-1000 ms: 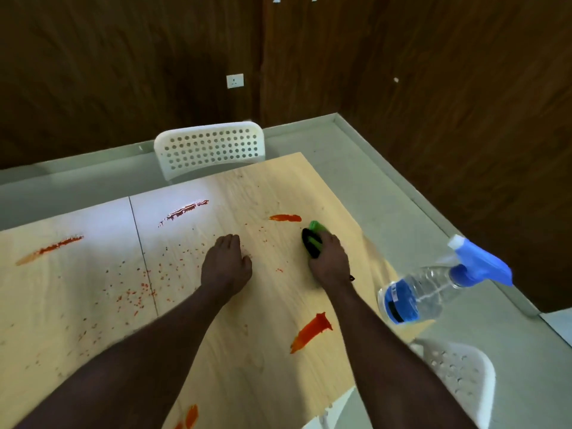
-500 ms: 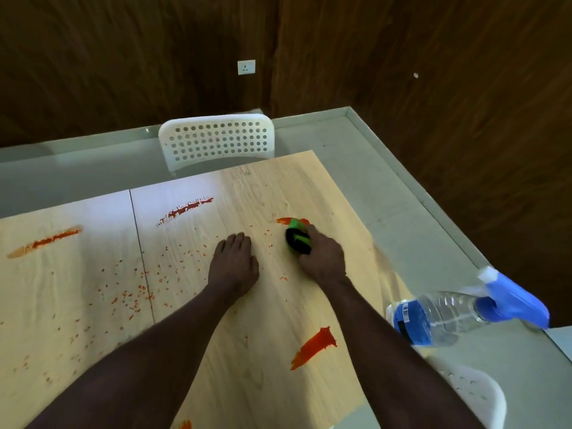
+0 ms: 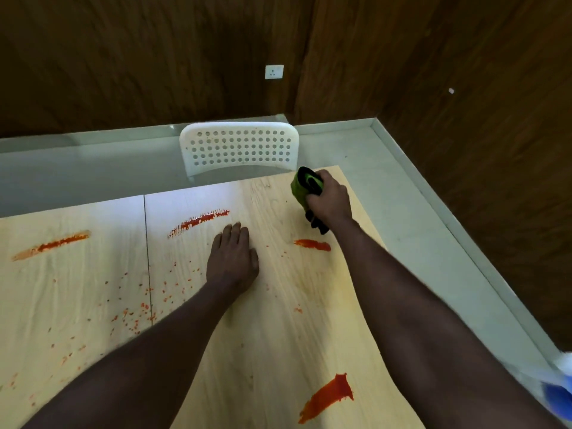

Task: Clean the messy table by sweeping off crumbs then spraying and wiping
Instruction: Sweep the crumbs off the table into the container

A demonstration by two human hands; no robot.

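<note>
My right hand (image 3: pixel 329 201) grips a green and black cloth (image 3: pixel 305 187), held just above the far right corner of the light wooden table (image 3: pixel 278 335). Flat on the tabletop near the middle rests my left hand (image 3: pixel 233 258), fingers straight. Red sauce smears mark the wood: one (image 3: pixel 312 244) just below the cloth, one (image 3: pixel 198 221) beyond my left hand, one (image 3: pixel 51 244) at the far left and one (image 3: pixel 326 396) near the front. Small red crumbs (image 3: pixel 139 305) are scattered left of my left arm. The spray bottle (image 3: pixel 560 388) shows only as a blue and white blur at the right edge.
A white perforated chair (image 3: pixel 238 148) stands behind the table's far edge. Pale floor with a raised skirting runs along the dark wood-panelled walls at the back and right. A seam (image 3: pixel 148 258) divides the tabletop into two panels.
My right hand has lifted the cloth and carried it from beside the small smear to the table's far right corner. The view has tilted, pushing the spray bottle almost out of frame. My left hand stays flat.
</note>
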